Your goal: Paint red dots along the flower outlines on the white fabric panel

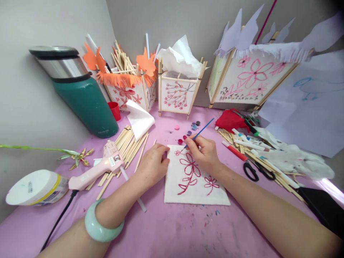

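My right hand (pixel 203 153) is closed in a pinch round a thin blue paintbrush (pixel 203 128). The brush tip meets a small red flower outline near the upper left of a white sheet (pixel 172 191), which lies flat before me. Larger dark red dotted flowers (pixel 190 165) and a leafy stem cover the sheet's middle, partly behind my right hand. My left hand (pixel 153 163) rests at the sheet's left edge, fingers loosely bent and thumb apart, with nothing held. Just beyond the sheet are small red paint pots (pixel 180 141) and several blue and dark ones (pixel 194 126).
Left are a pink glue gun (pixel 107 163), wooden sticks (pixel 134 141), a white-lidded tub (pixel 34 188) and a green bottle (pixel 86 104). Decorated lanterns (pixel 178 95) line the back. Right lie black scissors (pixel 251 172), a red marker (pixel 235 150) and more sticks.
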Demonstrator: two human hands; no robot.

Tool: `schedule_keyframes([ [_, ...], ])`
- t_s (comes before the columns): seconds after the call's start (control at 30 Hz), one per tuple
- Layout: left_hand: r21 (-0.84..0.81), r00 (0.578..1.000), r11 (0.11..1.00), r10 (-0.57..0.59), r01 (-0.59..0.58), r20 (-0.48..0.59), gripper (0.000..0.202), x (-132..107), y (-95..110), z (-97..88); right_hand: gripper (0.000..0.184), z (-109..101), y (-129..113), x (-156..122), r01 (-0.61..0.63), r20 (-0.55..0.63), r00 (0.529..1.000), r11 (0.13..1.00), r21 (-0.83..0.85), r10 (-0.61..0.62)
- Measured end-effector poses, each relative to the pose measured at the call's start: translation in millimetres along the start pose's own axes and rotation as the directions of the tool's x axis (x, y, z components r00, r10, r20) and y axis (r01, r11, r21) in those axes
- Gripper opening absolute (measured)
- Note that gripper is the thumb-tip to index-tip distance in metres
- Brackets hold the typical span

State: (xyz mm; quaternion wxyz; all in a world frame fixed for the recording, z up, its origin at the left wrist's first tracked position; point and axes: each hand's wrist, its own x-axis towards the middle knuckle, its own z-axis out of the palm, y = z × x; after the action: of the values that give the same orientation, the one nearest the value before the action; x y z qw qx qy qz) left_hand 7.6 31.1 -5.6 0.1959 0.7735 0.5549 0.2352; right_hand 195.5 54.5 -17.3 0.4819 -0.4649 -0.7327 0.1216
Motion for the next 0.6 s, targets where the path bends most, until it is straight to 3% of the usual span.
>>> schedule_keyframes([
  [0.23,0.001,1.0,1.0,-0.006,0.006,-0.002,0.03,-1,0,-0.3,0.02,0,4,3,-0.054,-0.138,0.989,0.998,0.027,0.057],
  [0.6,0.003,1.0,1.0,0.001,-0.001,-0.009,0.029,0,0,0.2,0.019,3,10,5,-0.109,-0.109,0.988,0.994,-0.011,0.107],
])
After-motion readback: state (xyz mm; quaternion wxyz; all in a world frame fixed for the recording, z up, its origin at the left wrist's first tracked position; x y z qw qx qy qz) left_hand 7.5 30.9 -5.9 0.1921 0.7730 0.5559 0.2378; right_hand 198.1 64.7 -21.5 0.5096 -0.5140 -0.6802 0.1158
